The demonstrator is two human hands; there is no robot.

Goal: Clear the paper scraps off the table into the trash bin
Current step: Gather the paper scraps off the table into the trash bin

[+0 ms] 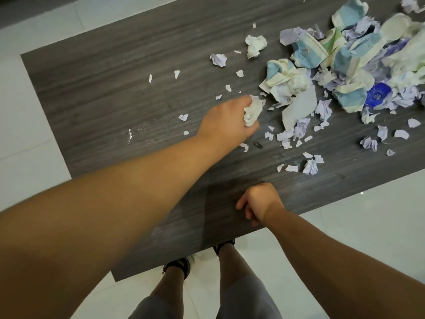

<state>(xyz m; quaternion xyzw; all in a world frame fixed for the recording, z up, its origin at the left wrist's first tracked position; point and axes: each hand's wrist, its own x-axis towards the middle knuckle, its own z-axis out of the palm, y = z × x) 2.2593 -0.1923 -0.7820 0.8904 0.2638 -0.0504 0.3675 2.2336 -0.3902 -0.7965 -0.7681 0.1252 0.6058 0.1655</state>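
My left hand [226,122] reaches over the middle of the dark wood-grain table [103,93] and is closed around a crumpled white paper wad [252,112]. My right hand [258,202] rests at the near table edge with its fingers curled under and nothing visible in it. A big heap of crushed paper cups and lilac and white scraps [349,65] covers the far right of the table. Loose bits lie around it: a white wad [255,46], a lilac ball [218,59], and several small torn pieces [289,137] just right of my left hand.
A small dark clip-like object [258,145] lies on the table near my left wrist. A wet smear [130,133] glints at the table's left part. White tiled floor [27,157] surrounds the table; my legs and sandalled feet [181,267] stand at its near edge. No trash bin is in view.
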